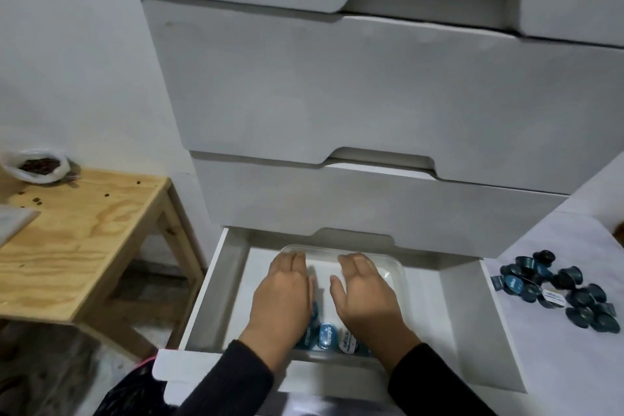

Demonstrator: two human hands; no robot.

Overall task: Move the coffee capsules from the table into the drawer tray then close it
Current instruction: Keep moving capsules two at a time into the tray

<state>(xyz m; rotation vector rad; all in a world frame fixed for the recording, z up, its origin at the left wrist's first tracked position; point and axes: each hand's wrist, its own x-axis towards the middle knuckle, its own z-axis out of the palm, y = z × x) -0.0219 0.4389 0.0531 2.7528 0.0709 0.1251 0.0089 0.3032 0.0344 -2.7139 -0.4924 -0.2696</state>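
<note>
The bottom drawer [216, 284] of a white chest stands pulled out. Inside it lies a clear plastic tray [393, 272]. A few blue coffee capsules [326, 335] sit at the tray's near end, partly covered by my wrists. My left hand [283, 294] and my right hand [366, 294] are both inside the tray, palms down, fingers straight and together, holding nothing. Whether they touch the tray floor I cannot tell. A pile of several dark blue capsules [570, 290] lies on the white table to the right of the drawer.
The white chest [337, 94] has three shut drawers above the pulled-out one. A wooden side table [84, 230] stands at the left with a bag of coffee beans [37, 165] and scattered beans. A black bag [128, 392] sits on the floor below the drawer's left corner.
</note>
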